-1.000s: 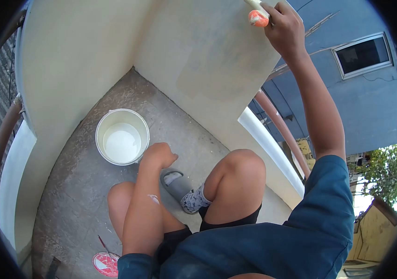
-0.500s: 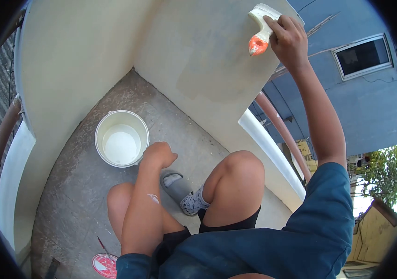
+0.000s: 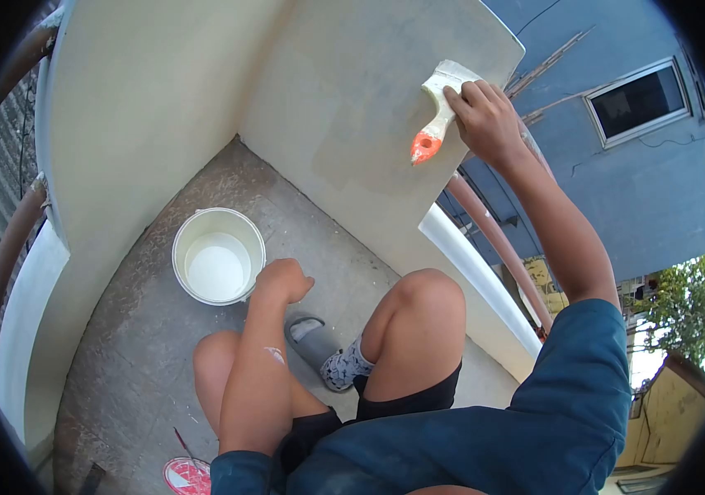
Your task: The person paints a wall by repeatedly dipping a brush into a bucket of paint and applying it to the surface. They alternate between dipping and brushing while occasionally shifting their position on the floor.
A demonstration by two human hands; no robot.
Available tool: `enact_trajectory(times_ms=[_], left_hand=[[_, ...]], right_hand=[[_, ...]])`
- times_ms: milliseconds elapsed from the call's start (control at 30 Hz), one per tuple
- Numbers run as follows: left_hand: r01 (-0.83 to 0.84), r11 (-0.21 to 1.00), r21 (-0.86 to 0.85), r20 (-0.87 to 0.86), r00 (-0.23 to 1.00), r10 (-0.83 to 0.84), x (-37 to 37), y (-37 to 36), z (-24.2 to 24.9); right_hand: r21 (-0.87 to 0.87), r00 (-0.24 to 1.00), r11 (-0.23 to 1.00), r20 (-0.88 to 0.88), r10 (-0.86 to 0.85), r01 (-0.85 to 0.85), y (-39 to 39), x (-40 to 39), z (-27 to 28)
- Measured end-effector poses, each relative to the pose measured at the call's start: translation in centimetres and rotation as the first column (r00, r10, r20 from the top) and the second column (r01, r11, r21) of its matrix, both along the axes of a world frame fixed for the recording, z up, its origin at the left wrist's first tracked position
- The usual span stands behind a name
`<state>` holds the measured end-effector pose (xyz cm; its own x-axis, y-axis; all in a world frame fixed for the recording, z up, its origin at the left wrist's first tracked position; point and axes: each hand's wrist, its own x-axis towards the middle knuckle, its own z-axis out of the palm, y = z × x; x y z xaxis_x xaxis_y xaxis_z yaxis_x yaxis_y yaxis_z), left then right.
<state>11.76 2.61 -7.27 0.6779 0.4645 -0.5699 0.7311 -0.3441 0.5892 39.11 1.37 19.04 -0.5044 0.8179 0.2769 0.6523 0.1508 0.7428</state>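
In my right hand (image 3: 489, 120) is a wide paintbrush (image 3: 442, 111) with a cream handle and an orange end. My fingers close round the upper part of the handle. The white-coated bristles lie at the pale wall panel (image 3: 344, 124), near its right edge; whether they press on it is hard to tell. My left hand (image 3: 285, 281) is a closed fist with nothing showing in it, beside the rim of a white bucket (image 3: 179, 256). White paint (image 3: 218, 262) covers the bucket's bottom. A white smear marks my left forearm.
A red-and-white lid (image 3: 187, 476) with a thin stick lies on the grey floor (image 3: 130, 363) at lower left. Another pale wall (image 3: 146, 107) meets the panel at a corner. Railings (image 3: 501, 243) and a blue building (image 3: 567, 190) stand to the right.
My right hand has brought the paintbrush down and to the left along the wall panel. My left hand stays a fist by the bucket. The view has shifted slightly.
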Motion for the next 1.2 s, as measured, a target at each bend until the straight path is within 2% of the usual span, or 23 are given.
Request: enact_trajectory(times_ms=[33,133,267,367,433,500,567,633,733,767,833,967,1000,1033,1133,1167,1200], left_hand=[[0.001,1.000,0.003,-0.009,1.000,-0.001,-0.1,0.0,0.1],[0.012,1.000,-0.009,-0.016,1.000,-0.013,-0.3,-0.2,0.1],[-0.004,1.000,0.005,0.004,1.000,0.004,-0.7,-0.5,0.3],[-0.012,0.999,0.033,0.022,1.000,0.011,-1.1,-0.5,-0.1],[-0.005,1.000,0.024,0.018,1.000,0.005,-1.0,-0.2,-0.4],[0.005,1.000,0.021,0.014,1.000,-0.005,-1.1,-0.2,-0.5],[-0.004,1.000,0.029,0.023,1.000,0.004,-1.3,-0.2,-0.4],[0.002,1.000,0.028,0.019,1.000,-0.002,-1.2,-0.1,-0.4],[0.011,1.000,0.009,0.016,1.000,-0.012,-0.8,-0.2,-0.4],[0.009,1.000,0.005,0.019,1.000,-0.010,-0.6,-0.2,-0.3],[0.004,1.000,-0.005,0.023,1.000,-0.004,-0.3,-0.3,-0.2],[-0.019,1.000,0.012,0.080,0.997,0.018,-0.6,-0.4,-0.7],[-0.008,1.000,0.008,0.082,0.997,0.007,-0.6,-0.3,-0.7],[-0.007,1.000,0.019,0.069,0.998,0.005,-0.6,-0.1,-0.6],[0.011,1.000,0.014,0.037,0.999,-0.011,-0.2,-0.1,-0.8],[0.014,1.000,0.022,0.023,1.000,-0.014,-0.1,-0.1,-0.9],[0.023,0.999,0.025,0.018,1.000,-0.023,-0.1,-0.2,-0.8]], right_hand=[[0.040,0.998,0.999,-0.051,0.039,-0.037,0.0,-0.6,0.4],[0.294,0.997,0.954,-0.020,0.069,-0.060,1.6,-1.7,3.3],[0.162,0.998,0.987,0.060,0.009,-0.018,3.2,0.8,0.9],[0.235,0.996,0.970,-0.045,0.072,-0.059,3.0,-1.6,2.2],[0.352,0.998,0.934,0.023,0.055,-0.060,3.4,-2.0,4.2],[0.288,0.999,0.958,0.040,0.005,-0.016,4.0,-0.4,3.3],[0.176,0.997,0.983,0.069,0.036,-0.047,3.9,0.6,1.2],[0.174,0.996,0.981,0.036,0.079,-0.084,3.6,-0.8,1.5],[0.330,0.998,0.942,0.002,0.063,-0.060,3.5,-1.3,3.8],[0.321,0.998,0.946,-0.003,0.056,-0.052,3.4,-0.7,3.4],[0.207,0.999,0.978,0.025,-0.022,0.016,2.8,0.4,1.6],[-0.095,0.999,0.995,-0.043,0.009,-0.013,-0.4,1.2,-4.3],[-0.082,0.997,0.996,-0.073,0.013,-0.019,-0.7,0.5,-3.7],[0.004,0.986,0.995,-0.134,0.100,-0.100,-0.4,0.1,-2.5],[0.167,0.996,0.984,-0.064,0.067,-0.056,-0.2,0.3,0.8],[0.166,0.996,0.985,-0.070,0.057,-0.044,-1.1,0.9,0.0],[0.051,0.997,0.999,-0.075,-0.005,0.009,-2.2,1.7,-1.7]])
